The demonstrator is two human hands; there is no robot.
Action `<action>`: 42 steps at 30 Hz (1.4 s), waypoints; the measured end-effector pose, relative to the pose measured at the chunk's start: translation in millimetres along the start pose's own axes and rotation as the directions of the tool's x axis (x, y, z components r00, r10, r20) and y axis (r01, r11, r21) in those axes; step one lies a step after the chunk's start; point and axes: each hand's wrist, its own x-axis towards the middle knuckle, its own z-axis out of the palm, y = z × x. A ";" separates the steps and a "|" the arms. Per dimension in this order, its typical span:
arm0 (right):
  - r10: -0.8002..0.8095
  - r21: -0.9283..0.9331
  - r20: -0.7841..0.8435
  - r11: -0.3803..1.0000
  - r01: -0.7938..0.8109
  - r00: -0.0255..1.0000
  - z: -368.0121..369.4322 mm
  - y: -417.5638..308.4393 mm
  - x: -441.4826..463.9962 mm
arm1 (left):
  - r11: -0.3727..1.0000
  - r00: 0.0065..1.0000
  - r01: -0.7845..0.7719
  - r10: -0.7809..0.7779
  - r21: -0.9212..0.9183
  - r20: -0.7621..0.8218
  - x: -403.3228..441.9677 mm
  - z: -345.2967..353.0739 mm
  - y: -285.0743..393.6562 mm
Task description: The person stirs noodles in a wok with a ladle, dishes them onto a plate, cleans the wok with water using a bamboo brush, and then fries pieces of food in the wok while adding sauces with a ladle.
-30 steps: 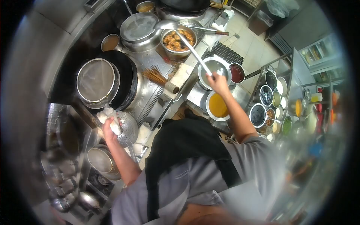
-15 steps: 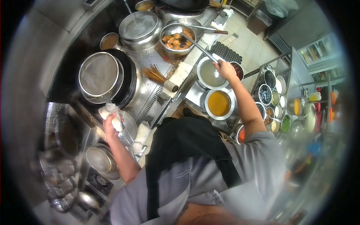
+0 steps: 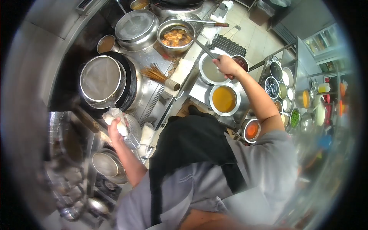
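My right hand (image 3: 229, 66) is closed around the long metal handle of a ladle (image 3: 202, 46). The ladle reaches over the rim of a steel pot (image 3: 159, 35) with browned pieces of food (image 3: 174, 38) in dark liquid, and its bowl cannot be made out among them. Lower left, my left hand (image 3: 115, 130) grips a bunched white cloth (image 3: 122, 127) at the near edge of a black wok (image 3: 132, 78); whether a wok handle lies inside the cloth is hidden. A round mesh strainer (image 3: 100, 78) rests over the wok.
Below my right hand stand a pot of pale liquid (image 3: 205, 71) and a pot of yellow liquid (image 3: 226, 100). A bamboo brush (image 3: 157, 74) lies on the stove. A lidded pot (image 3: 136, 27) is behind. Several ingredient containers (image 3: 271, 87) line the right-hand counter.
The ladle's bowl, visible above the food before, is now lost among the food. My right hand has turned and shifted slightly. The left hand keeps its grip on the cloth.
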 end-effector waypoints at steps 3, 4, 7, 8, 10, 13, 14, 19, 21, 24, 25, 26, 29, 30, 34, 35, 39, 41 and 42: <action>0.020 0.553 0.160 0.826 -0.107 0.987 2.6 -1.5 3.9 | 1.000 1.000 -0.004 0.004 0.008 0.007 -0.8 3.2 1.1; 0.017 0.557 0.162 0.824 -0.106 0.987 -2.4 -9.3 2.4 | 1.000 1.000 -0.006 0.006 0.012 0.006 -1.8 4.8 1.3; 0.048 0.752 0.343 0.584 -0.305 0.938 -21.9 -22.5 1.9 | 1.000 1.000 -0.003 0.003 0.001 -0.011 -2.5 7.5 1.6; 0.045 0.754 0.344 0.582 -0.304 0.938 -27.0 -25.0 3.7 | 1.000 1.000 -0.001 0.001 -0.001 -0.001 -2.2 7.5 1.3; 0.044 0.784 0.473 0.435 -0.443 0.880 -34.0 -27.9 11.0 | 1.000 1.000 0.000 0.000 0.001 0.008 -3.0 8.9 2.6; -0.034 0.803 0.548 0.300 -0.515 0.836 -31.0 -21.6 26.9 | 1.000 1.000 -0.011 0.011 0.012 0.015 -5.6 16.7 5.0; -0.079 0.800 0.589 0.204 -0.565 0.805 -29.5 -20.1 32.1 | 1.000 1.000 -0.012 0.012 0.019 0.003 -7.4 20.5 6.0; -0.195 0.782 0.603 -0.047 -0.621 0.774 -22.2 -25.5 31.1 | 0.998 1.000 0.002 -0.002 0.055 0.012 -11.9 28.3 8.0; -0.238 0.773 0.595 -0.093 -0.628 0.768 -13.8 -21.6 36.0 | 0.998 1.000 -0.005 0.007 0.069 -0.029 -12.7 31.0 5.0; -0.315 0.731 0.568 -0.231 -0.642 0.760 -4.5 -19.7 35.9 | 0.996 1.000 0.009 -0.010 0.085 0.011 -8.9 26.1 -0.1; -0.347 0.692 0.552 -0.318 -0.649 0.758 -2.1 -19.8 33.3 | 0.996 1.000 0.007 -0.008 0.085 0.011 -7.5 24.4 -2.6; -0.348 0.692 0.551 -0.318 -0.648 0.759 1.4 -18.2 31.3 | 0.996 1.000 0.006 -0.008 0.086 0.022 -6.3 22.8 -4.8; -0.447 0.606 0.461 -0.472 -0.640 0.766 10.7 -13.4 25.9 | 0.997 0.999 -0.006 0.003 0.080 0.039 -8.5 32.2 -1.8; -0.450 0.606 0.460 -0.471 -0.641 0.765 11.8 -13.0 23.4 | 0.997 0.999 -0.009 0.006 0.073 0.041 -10.3 36.2 -1.1; -0.501 0.509 0.418 -0.561 -0.652 0.758 12.8 -12.4 14.3 | 0.998 0.999 0.000 -0.003 0.068 0.053 -10.5 44.8 1.1; -0.513 0.478 0.416 -0.579 -0.660 0.751 13.4 -11.9 12.5 | 0.998 0.998 0.007 -0.011 0.059 0.061 -10.8 47.3 2.2; -0.512 0.473 0.399 -0.596 -0.649 0.761 16.8 -7.7 6.4 | 0.999 0.994 -0.025 0.021 0.035 0.104 -6.7 55.7 2.4; -0.520 0.472 0.382 -0.601 -0.645 0.764 17.3 -6.1 2.8 | 0.997 0.995 -0.020 0.013 0.069 0.099 -5.4 62.7 4.8; -0.521 0.473 0.383 -0.598 -0.646 0.763 17.6 -5.0 2.5 | 0.995 0.996 -0.012 0.003 0.103 0.093 -4.2 66.7 6.3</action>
